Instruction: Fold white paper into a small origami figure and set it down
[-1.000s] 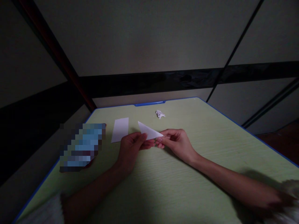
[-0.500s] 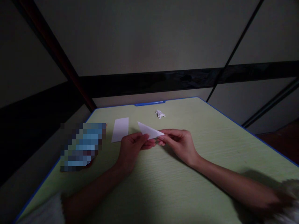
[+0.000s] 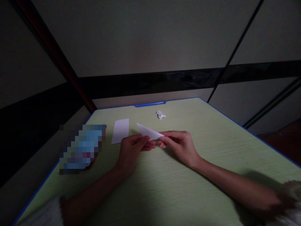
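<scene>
Between my two hands is a white folded sheet of paper (image 3: 148, 133), shaped like a triangle and held above the table. My left hand (image 3: 132, 150) is closed on its lower left part, the thumb on top and the fingers underneath. At the right tip of the triangle, my right hand (image 3: 180, 145) pinches the paper between thumb and fingers. A flat white rectangular paper (image 3: 120, 131) lies on the table just beyond my left hand. Farther back sits a small folded white paper figure (image 3: 161, 115), apart from both hands.
The pale green table (image 3: 150, 194) has a blue edge, with a blue strip (image 3: 150, 104) along its far side. On the left lies a pixelated blue object (image 3: 86, 147). Behind the table stand panelled doors (image 3: 150, 40) with a dark glossy band.
Both hands keep their hold on the folded paper, almost unmoved. The whole view has shifted very slightly, so things appear a little farther left.
</scene>
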A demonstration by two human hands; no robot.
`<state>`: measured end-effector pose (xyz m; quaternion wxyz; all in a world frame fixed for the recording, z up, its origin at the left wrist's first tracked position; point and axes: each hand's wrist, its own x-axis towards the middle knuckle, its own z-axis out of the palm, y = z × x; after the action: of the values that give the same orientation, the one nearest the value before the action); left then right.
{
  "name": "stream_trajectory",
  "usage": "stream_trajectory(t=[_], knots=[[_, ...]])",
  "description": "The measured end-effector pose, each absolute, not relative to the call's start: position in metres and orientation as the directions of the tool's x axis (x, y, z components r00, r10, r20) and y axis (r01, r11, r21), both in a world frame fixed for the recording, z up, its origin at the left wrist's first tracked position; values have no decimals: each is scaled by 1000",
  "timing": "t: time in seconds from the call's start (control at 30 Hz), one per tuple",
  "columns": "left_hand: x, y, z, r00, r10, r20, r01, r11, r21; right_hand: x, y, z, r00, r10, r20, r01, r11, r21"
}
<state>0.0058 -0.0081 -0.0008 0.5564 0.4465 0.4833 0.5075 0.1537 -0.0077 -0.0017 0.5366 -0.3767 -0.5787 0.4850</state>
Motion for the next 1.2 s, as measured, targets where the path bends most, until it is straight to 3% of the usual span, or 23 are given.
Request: stream_trajectory(t=[0.57,0.83,1.2], knots=[[6,-11,0,35,997,-68,-72,70,995,154,-4,-3,-173,982,69,-287,16,-958],[5,-8,-2,62,992,-108,-134,116,984,160,7,-4,-333,942,-38,-407,-180,-896],[8,-10,2,147,980,-133,-9,136,991,157,3,-1,-397,917,-39,-118,-93,-989]])
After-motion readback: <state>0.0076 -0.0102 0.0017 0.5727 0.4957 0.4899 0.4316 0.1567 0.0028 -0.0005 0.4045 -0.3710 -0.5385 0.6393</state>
